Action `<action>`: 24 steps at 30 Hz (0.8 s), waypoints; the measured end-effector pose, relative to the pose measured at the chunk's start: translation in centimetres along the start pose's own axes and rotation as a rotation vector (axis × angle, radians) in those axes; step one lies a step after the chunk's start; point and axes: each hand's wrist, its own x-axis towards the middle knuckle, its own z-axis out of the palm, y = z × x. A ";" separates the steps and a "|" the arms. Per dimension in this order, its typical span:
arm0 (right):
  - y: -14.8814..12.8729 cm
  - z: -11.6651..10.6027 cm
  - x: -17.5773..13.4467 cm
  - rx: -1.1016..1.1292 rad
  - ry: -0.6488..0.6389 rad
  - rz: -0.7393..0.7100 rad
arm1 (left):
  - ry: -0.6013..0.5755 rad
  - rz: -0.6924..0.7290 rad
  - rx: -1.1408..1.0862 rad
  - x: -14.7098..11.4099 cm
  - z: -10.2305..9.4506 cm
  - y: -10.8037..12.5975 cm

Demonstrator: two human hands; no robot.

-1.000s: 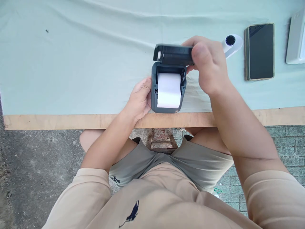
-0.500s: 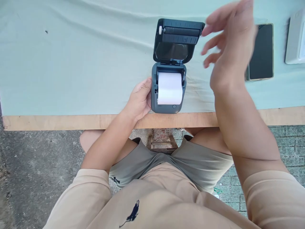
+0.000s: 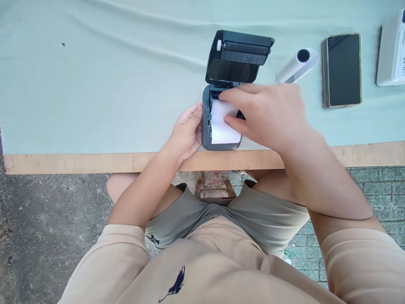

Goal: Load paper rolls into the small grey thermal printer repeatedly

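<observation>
A small dark grey label printer (image 3: 206, 137) stands near the table's front edge with its lid (image 3: 232, 71) swung up and back. My left hand (image 3: 189, 131) grips the printer's left side, thumb along the casing and the other fingers mostly hidden. In the open compartment lies a white paper roll (image 3: 223, 131), its loose end hanging over the front and covering part of the casing there. My right hand (image 3: 268, 112) reaches in from the right, with a fingertip at the roll's back and the thumb on its top, closed around it.
Right of the lid lies a white cylindrical device (image 3: 297, 65) with a black round end. Beyond it are a dark-screened phone (image 3: 344, 69) and a white box (image 3: 390, 50). Pale green cloth (image 3: 110, 93) covers the table up to its bare wooden edge (image 3: 79, 164).
My right hand has come down and left from beside the lid onto the paper roll. The paper's end now hangs lower over the printer's front. My left hand stays put.
</observation>
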 end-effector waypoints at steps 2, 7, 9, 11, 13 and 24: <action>0.0 0.2 0.1 0.011 -0.027 0.030 | -0.027 0.004 0.001 0.0 -0.1 -0.1; -0.8 0.1 0.6 -0.059 -0.083 0.073 | -0.031 -0.002 0.005 0.0 -0.1 -0.1; -0.9 -0.1 0.7 -0.076 -0.090 0.068 | -0.021 -0.008 0.008 0.0 -0.1 -0.1; -0.7 -0.3 0.6 -0.064 -0.090 0.074 | -0.025 -0.008 -0.001 0.0 -0.1 -0.1; -0.3 -0.6 0.5 0.003 -0.037 0.057 | -0.032 0.003 -0.022 0.0 -0.1 -0.1; 2.6 -3.2 -0.3 1.011 0.316 0.179 | -0.026 0.016 -0.021 0.4 -0.3 -0.3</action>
